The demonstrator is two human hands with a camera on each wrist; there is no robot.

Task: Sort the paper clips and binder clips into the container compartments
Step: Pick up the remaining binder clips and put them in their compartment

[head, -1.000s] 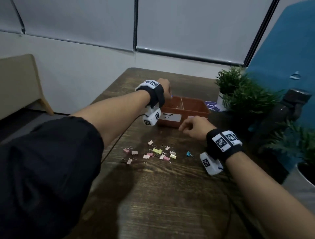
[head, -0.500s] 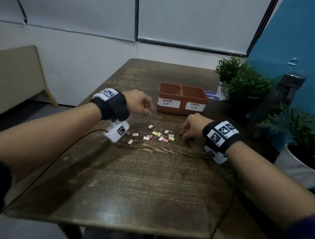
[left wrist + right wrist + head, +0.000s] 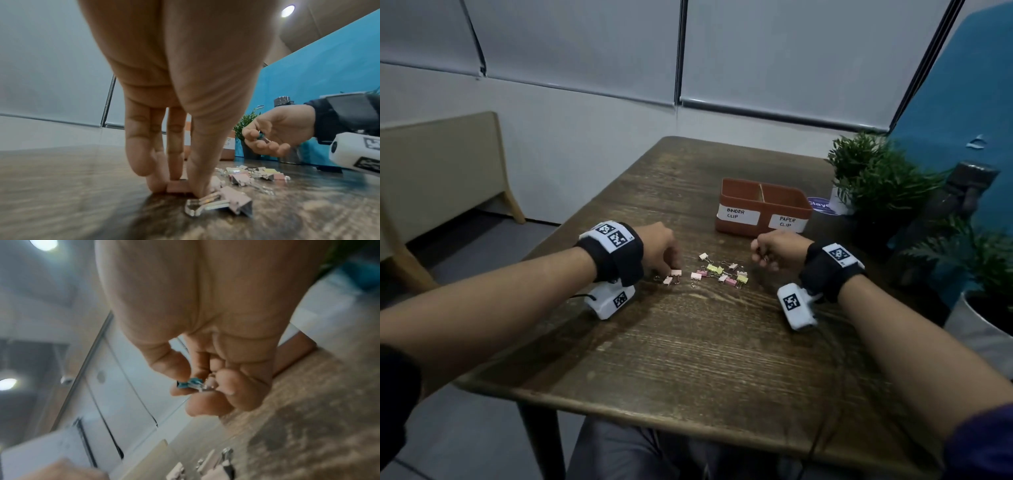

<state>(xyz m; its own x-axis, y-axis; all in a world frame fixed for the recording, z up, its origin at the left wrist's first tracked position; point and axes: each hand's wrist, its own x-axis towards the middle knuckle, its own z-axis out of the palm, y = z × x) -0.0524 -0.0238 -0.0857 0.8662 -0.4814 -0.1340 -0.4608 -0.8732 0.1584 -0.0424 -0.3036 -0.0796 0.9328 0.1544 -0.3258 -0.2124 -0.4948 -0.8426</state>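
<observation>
Left grip: my left hand [image 3: 164, 100] reaches straight down, fingertips [image 3: 156, 181] and thumb closing on a pink clip [image 3: 177, 188] that lies flat on the desk [image 3: 688, 342]. I judge it pinched but not lifted.
Right grip: my right hand [image 3: 777, 251] is curled around a blue clip [image 3: 190, 383], pinched between thumb and fingertips, clear of the desk.
Tray: the tray [image 3: 736, 226] stands beyond the pile, with BINDER CLIP on its left compartment and PAPER CLIP on its right. What lies inside I cannot see.
Pile: the pile [image 3: 722, 272] of pink and yellow binder clips sits on the desk in front of the tray, between my two hands. Wire loops show among them; whether any are loose paper clips I cannot tell.
Neighbour: a second pink clip [image 3: 236, 201] lies just beside my left thumb, its wire handles touching or nearly touching it.
Step in hand: pick the pink clip with the left, carry the blue one with the right. Both look like binder clips, so both belong in the left compartment.
Doing it well: I should squeeze the pink clip by its coloured body, not the loose handles, and lift straight up so the neighbour's handles don't snag and drag along. The right should travel to the left compartment and let go low over it, past the divider.
Risk: small, slick clips; a shallow pinch could flick one across the desk.
Progress: early, judging by how much of the pile remains.
</observation>
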